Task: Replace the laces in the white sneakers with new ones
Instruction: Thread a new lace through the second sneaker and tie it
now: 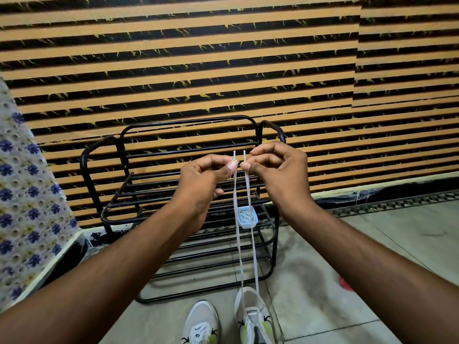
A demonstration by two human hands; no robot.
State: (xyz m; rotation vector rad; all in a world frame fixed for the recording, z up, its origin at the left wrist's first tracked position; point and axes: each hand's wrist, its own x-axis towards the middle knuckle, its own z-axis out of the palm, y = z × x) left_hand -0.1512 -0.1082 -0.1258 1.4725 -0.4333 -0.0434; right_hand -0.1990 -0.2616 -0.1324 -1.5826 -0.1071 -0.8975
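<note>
Above the right sneaker (253, 316), lace (249, 219) ends pinched, one per hand.

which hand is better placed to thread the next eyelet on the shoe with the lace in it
Probably the right hand: it pinches the lace end whose strand runs down to the right sneaker, directly beneath it. The left hand pinches the other end, farther over.

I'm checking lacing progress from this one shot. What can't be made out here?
- Right sneaker: heel cut off by the head view's bottom edge; the eyelets holding the lace are too small to count.
- Left sneaker: also cut off; lacing state unclear.
- Small container on the rack: contents too small.
- Lace between the fingers of left hand and right hand: hidden.
</note>
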